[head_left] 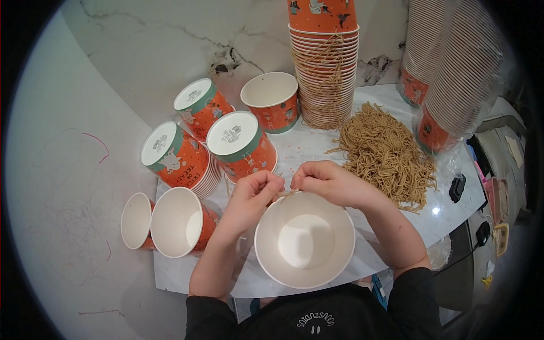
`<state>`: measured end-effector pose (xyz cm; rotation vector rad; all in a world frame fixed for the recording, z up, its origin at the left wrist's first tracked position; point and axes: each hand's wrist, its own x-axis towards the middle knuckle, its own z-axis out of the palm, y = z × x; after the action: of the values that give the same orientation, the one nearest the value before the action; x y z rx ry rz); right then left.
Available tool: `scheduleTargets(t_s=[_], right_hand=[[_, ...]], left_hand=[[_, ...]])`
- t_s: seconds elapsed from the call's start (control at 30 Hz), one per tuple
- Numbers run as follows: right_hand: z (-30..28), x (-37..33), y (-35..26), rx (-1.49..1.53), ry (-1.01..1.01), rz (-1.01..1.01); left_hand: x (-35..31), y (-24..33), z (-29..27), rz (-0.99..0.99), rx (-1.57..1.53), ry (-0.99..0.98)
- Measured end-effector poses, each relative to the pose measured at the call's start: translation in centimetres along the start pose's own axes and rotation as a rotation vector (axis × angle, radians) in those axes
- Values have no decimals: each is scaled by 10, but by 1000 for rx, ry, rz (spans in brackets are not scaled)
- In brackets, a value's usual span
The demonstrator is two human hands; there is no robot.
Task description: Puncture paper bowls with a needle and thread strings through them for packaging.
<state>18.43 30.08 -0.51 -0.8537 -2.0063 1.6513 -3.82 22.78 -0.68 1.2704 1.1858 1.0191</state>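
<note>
A large white-lined paper bucket (266, 249) stands in front of me with its mouth up. At its far rim my left hand (253, 195) is closed in a pinch. My right hand (331, 182) pinches too, just to the right. Between the two sets of fingertips a thin tan string (291, 193) runs along the rim. How it passes the bucket's outer wall is hidden. To the right of my right hand lies a tangled pile of tan strings (388, 156).
Upside-down orange buckets (242, 144) and a tilted nested stack (181, 161) stand left. Two buckets (180, 221) lie on their sides near the left edge. Behind rises a tall bucket stack (324, 73) hung with strings. Bagged stacks (464, 73) and a black clip-like object (457, 188) are right.
</note>
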Motion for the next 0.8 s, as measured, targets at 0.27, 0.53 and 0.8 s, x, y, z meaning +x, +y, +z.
scheduleTargets(t_s=[0.27,0.53,0.8], right_hand=[[-2,2,5,340,-125,81],[6,7,8,444,-212,68],[-1,8,12,251,-138,-85]], left_hand=[[-3,3,2,95,231,-129],[0,3,2,16,-119,-19],[-1,8,-2,-16,-221,-8]])
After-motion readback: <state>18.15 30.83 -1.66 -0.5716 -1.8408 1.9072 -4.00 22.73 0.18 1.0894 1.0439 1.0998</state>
